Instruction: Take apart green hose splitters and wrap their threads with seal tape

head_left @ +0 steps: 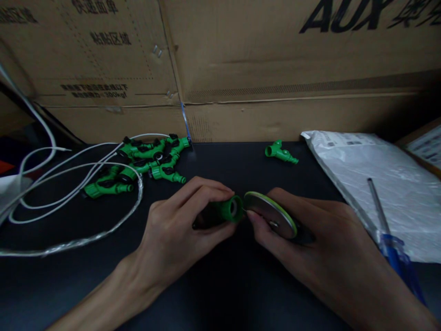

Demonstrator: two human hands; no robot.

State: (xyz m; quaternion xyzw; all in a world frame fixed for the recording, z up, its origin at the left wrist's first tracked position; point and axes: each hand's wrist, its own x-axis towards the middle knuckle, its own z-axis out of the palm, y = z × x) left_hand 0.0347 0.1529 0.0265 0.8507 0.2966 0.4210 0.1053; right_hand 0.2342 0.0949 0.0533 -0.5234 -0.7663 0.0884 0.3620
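Note:
My left hand (184,225) is closed around a green plastic hose connector (231,209). The connector's round open end faces right and shows a pale ring inside; its dark rear part is mostly covered by my fingers. In my right hand (306,239) is a round, flat disc-shaped tool (268,212) with a metal-grey face, a yellow-green rim and a small fitting near its lower edge. Thumb and fingers grip this disc, tilted, just right of the connector's mouth. A thin tip shows by my right thumb, close to the opening; whether it touches cannot be made out.
Several green hose connectors (151,158) with black levers lie heaped at the left, beside a looped white cable (86,239). Another green connector (280,151) lies behind my hands. At right are a white padded mailer (389,184) and a blue-handled screwdriver (396,253). Cardboard boxes (241,59) stand behind.

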